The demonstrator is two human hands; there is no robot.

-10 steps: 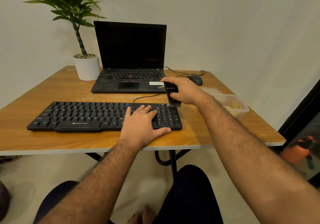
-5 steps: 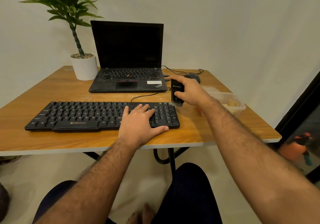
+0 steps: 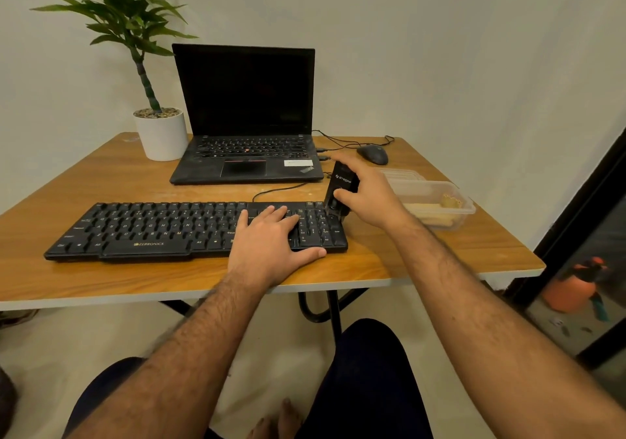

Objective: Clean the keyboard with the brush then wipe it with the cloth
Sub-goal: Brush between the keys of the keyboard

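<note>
Now the right hand (image 3: 369, 194), gripping the brush (image 3: 340, 189), has lowered it onto the keyboard (image 3: 152, 228)'s far-right corner.

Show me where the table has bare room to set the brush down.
Bare wood lies left of the laptop, between the plant pot and the keyboard, and along the table's front edge. The right side is crowded: mouse, plastic container, cables.

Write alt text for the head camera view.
A person's right hand holds a black brush upright at the far right corner of a black keyboard, while the left hand rests flat on its keys. Behind on the wooden table stand a laptop and potted plant.
</note>
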